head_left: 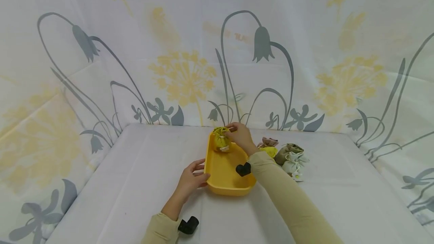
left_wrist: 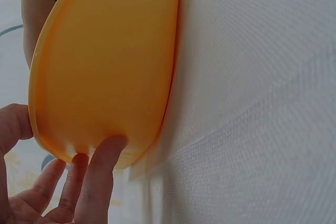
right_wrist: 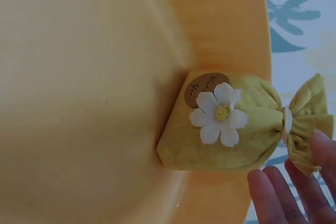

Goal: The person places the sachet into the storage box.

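My right hand pinches the gathered top of a yellow-green drawstring pouch. The pouch stands upright at the far end inside a yellow plastic tray. In the right wrist view, the pouch carries a white fabric flower and a brown oval label, and its neck is tied with pale cord. At the tray's left side, my left hand holds the rim and wall. Its fingers press the outer wall of the tray, with one digit at the rim.
Several more pouches lie right of the tray: a pinkish one, a bright yellow one, a brown one and a pale grey-green one. A white cloth covers the table. A flower-printed curtain rises behind it.
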Demonstrator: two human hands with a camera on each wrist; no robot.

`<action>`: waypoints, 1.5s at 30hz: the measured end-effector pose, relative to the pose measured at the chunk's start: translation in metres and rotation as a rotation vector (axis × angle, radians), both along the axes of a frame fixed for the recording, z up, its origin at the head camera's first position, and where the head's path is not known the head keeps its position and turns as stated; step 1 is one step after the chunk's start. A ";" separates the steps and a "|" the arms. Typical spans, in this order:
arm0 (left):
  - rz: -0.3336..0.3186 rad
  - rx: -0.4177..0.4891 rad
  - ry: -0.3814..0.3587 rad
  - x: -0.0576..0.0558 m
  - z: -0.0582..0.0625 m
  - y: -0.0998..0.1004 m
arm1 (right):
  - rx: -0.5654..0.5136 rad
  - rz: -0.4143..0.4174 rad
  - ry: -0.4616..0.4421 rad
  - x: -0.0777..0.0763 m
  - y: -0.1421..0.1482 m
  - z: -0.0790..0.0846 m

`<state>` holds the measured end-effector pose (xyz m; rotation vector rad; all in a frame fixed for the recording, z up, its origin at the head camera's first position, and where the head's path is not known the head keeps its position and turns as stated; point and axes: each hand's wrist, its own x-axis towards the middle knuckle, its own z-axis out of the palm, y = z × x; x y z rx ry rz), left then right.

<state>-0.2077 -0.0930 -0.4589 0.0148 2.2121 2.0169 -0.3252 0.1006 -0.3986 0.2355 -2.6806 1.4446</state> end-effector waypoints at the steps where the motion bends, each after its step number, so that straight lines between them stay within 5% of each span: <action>1: -0.001 0.003 0.001 0.000 0.000 0.000 | -0.009 0.005 -0.004 0.001 0.002 0.001; 15: -0.007 0.001 -0.001 0.001 0.001 0.000 | -0.105 0.034 -0.041 0.023 0.014 0.007; 31: 0.001 0.002 0.005 0.002 0.002 0.001 | -0.198 0.097 0.008 0.066 0.026 0.015; 45: 0.013 -0.012 0.003 0.000 -0.001 0.002 | -0.220 0.073 -0.004 0.103 0.046 0.009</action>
